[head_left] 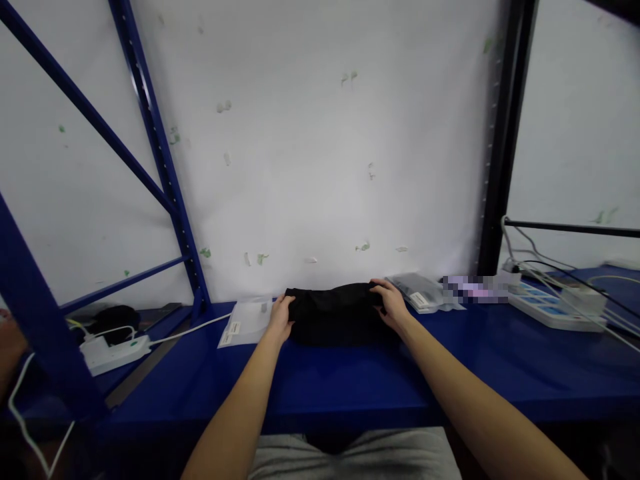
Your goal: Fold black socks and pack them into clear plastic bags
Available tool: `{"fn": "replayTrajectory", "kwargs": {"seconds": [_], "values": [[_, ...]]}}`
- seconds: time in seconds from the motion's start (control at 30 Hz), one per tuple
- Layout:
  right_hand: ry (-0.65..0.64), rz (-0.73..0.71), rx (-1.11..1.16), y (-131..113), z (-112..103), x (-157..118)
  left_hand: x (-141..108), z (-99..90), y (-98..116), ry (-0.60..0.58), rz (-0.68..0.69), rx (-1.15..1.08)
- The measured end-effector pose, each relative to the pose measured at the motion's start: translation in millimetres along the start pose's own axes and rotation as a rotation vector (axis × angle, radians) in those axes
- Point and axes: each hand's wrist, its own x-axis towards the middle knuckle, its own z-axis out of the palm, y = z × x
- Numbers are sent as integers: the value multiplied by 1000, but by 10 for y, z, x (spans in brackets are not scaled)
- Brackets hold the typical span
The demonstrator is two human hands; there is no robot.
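Note:
A piece of black cloth [337, 317] lies at the middle of the blue table [350, 383], its upper edge lifted between my two hands. The fingers of my left hand [281, 317] are closed on its left end. At the right end, my right hand [391, 303] grips the cloth, with some fingertips hidden by the dark fabric. Just left of my left hand is a clear plastic bag [247, 322] with small white labels. Behind my right hand lies another clear bag [420, 292] with grey contents.
White power strips stand at the left [117, 355] and right [555, 308], with loose cables. A blue rack post [163, 150] rises at left, a black one [503, 140] at right. A white wall [320, 147] backs the table. Part of another person's hand [10, 340] shows at far left.

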Motion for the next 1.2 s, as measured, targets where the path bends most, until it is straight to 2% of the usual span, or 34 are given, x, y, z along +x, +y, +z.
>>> {"fn": "replayTrajectory", "kwargs": {"seconds": [0.17,0.3,0.4,0.5,0.57,0.63,0.73,0.9,0.97,1.07,1.2], "values": [[85,-3,-278,40,-71,39,-23,-11,-45,96,41,345],[65,-38,-592,72,-96,-26,-109,13,-25,105,127,606],[12,-91,-778,53,-97,-69,-180,43,14,47,232,728],[-43,-179,-904,-8,-82,-93,-236,69,24,-82,339,801],[-109,-236,-962,-37,-61,-118,-251,82,1,-159,375,841],[-206,-275,-1007,-39,-37,-155,-236,84,-35,-183,383,877],[-345,-296,-1050,-4,-20,-197,-157,47,-69,-106,370,912],[-449,-299,-1054,46,-75,-166,-27,-128,-59,182,245,972],[-448,-296,-1054,57,-96,-146,-33,-196,-55,271,186,1007],[-411,-293,-1050,62,-96,-135,-91,-244,-40,338,160,1061],[-292,-296,-1037,13,-61,-136,-138,-200,36,305,258,1094]]}}
